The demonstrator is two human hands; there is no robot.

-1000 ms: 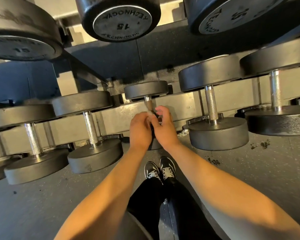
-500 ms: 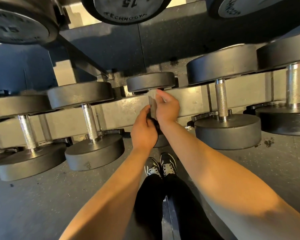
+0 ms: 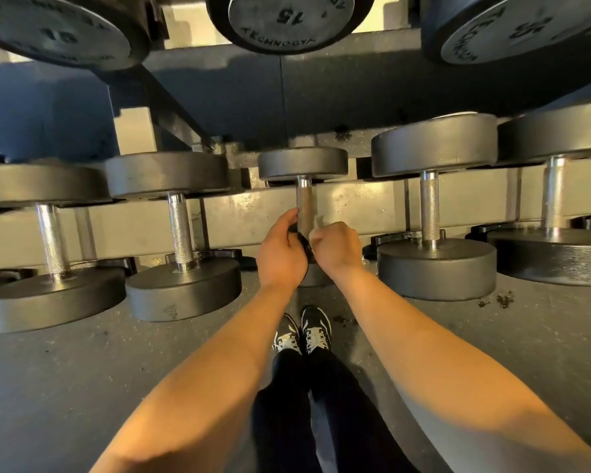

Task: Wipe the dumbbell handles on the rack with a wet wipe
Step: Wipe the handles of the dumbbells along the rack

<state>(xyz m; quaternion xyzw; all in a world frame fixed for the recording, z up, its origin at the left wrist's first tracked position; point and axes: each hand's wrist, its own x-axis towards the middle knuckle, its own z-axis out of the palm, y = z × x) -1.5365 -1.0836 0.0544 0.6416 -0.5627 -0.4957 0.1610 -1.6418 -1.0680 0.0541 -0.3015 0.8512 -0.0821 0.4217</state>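
A small dark dumbbell [image 3: 303, 162] lies on the lower rack rail, its steel handle [image 3: 304, 203] bare in its upper half. My right hand [image 3: 335, 247] holds a white wet wipe [image 3: 316, 230] against the lower right side of that handle. My left hand [image 3: 280, 250] grips the dumbbell's near head [image 3: 316, 276], its thumb touching the left of the handle. That near head is mostly hidden behind both hands.
Larger dumbbells lie on the same rail: one to the left [image 3: 181, 233] and one to the right [image 3: 430, 209], with more beyond each. Upper-tier dumbbell heads marked 15 [image 3: 287, 18] hang overhead. My shoes [image 3: 304, 332] stand on the grey floor [image 3: 82, 387].
My right hand slid down the handle from near the far head to the near end, taking the wipe with it. The left hand stayed on the near head.
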